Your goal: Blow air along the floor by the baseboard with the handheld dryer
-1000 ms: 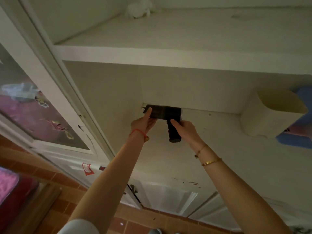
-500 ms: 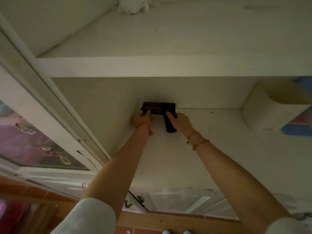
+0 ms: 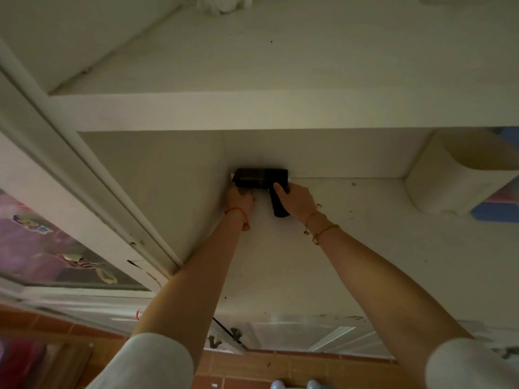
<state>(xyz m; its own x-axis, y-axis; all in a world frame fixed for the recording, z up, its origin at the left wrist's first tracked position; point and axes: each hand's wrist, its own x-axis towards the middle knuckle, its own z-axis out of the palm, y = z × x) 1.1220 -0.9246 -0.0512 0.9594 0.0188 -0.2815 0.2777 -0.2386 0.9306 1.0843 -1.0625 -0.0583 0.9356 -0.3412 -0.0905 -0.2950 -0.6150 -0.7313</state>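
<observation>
A black handheld dryer lies deep in the back left corner of a white cabinet shelf. Its barrel runs along the back wall and points left into the corner. My right hand is wrapped around its handle, which sticks out toward me. My left hand is curled under the barrel's front end, touching it right at the corner. Small crumbs of debris are scattered on the shelf near my right wrist.
A white rounded container stands at the shelf's back right, with a blue object behind it. An upper shelf overhangs, with a white cloth on it. The glass cabinet door hangs open on the left. Terracotta floor tiles lie below.
Both arms have reached deeper into the shelf. The dryer has gone into the corner, and my left hand has dropped from the barrel's top to under its front end.
</observation>
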